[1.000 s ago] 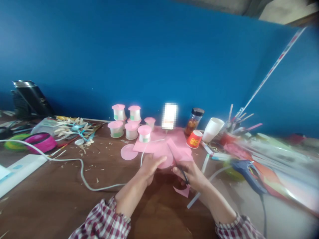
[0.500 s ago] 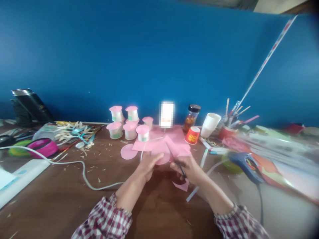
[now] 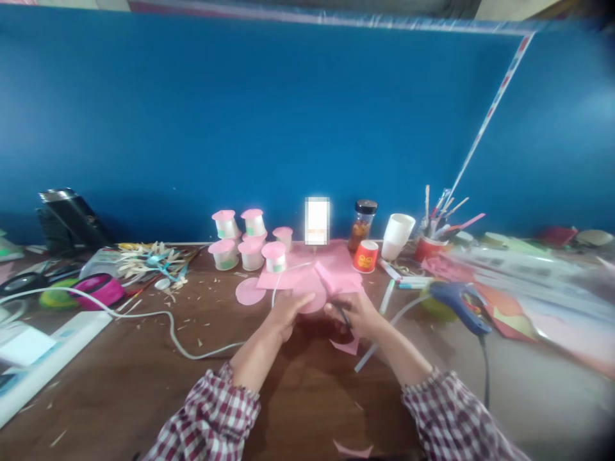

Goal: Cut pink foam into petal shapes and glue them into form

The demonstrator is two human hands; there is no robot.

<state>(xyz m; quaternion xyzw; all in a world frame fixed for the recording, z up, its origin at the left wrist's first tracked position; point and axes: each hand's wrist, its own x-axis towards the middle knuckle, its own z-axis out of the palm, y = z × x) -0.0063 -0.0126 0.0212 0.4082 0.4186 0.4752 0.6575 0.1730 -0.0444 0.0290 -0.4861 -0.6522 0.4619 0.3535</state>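
Nearest: pink paper scrap (image 3: 353, 449) at bottom edge of brown table (image 3: 120, 378). Checked sleeves to either side.

Left hand (image 3: 286, 310) curled round near edge of pink paper disc (image 3: 307, 299), thumb on top, fingers under; disc held just above table, approx centre frame. Right hand (image 3: 358, 314) closed on scissors (image 3: 342, 314), dark blades angled toward disc's right edge; blur too strong to tell whether blades are apart or together. Small pink offcut (image 3: 346, 346) on table just below right hand. White straw (image 3: 372, 351) lying diagonally, just right of right wrist.

Left side: white cable (image 3: 158, 315) snaking across table, white flat box (image 3: 45, 349) at left edge, wood shavings scattered.

Right side: blue glue gun (image 3: 461, 304) resting near right hand, cord trailing toward viewer. Coloured paper sheets (image 3: 528, 301) beyond it, blurred.

Mid: pink paper sheet (image 3: 312, 269) flat on table behind hands, second pink disc (image 3: 250, 291) just left of it. Magenta bowl (image 3: 98, 289) far left w/ pale strips heaped behind.

Far, along blue wall (image 3: 288, 115): cluster of pink-capped white cups (image 3: 245, 240), glass jar (image 3: 361, 218) w/ dark lid, red paper cup (image 3: 366, 256), white cup (image 3: 398, 235) tilted, red pot of brushes (image 3: 430, 243). Black object (image 3: 70, 218) leaning at far left.
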